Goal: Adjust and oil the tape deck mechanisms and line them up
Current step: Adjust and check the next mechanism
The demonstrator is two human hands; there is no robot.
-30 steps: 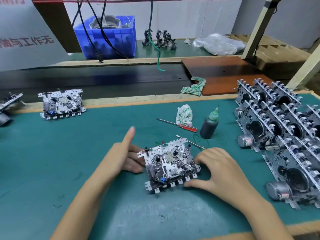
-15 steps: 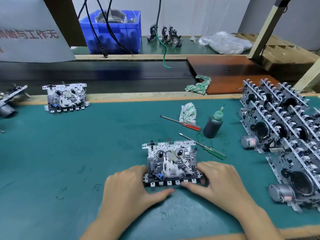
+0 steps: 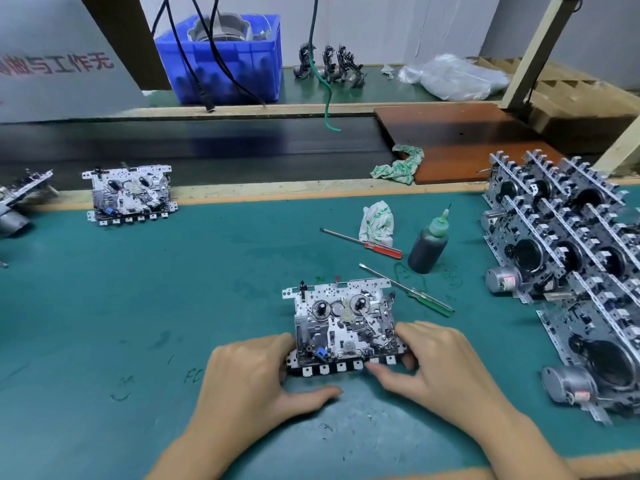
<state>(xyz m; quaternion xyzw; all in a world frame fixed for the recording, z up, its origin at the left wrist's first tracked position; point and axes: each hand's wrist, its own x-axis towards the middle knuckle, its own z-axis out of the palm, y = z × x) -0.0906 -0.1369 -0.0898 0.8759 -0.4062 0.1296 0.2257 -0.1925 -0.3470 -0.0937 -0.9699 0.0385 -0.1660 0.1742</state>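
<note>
Both hands, left hand (image 3: pixel 252 382) and right hand (image 3: pixel 440 372), gripping one tape deck mechanism (image 3: pixel 343 327) (flat), two screwdrivers (image 3: pixel 363 241) nearby

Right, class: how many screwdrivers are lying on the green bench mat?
2. The red-handled screwdriver lies by the white rag; the green-handled screwdriver lies between the oil bottle and the held tape deck mechanism. Others may be hidden.

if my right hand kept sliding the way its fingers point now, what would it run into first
The right hand points left and slightly away, and its fingers already touch the tape deck mechanism at its right side and front edge. Pushing on would press into that mechanism first; beyond it sits the left hand.
</note>
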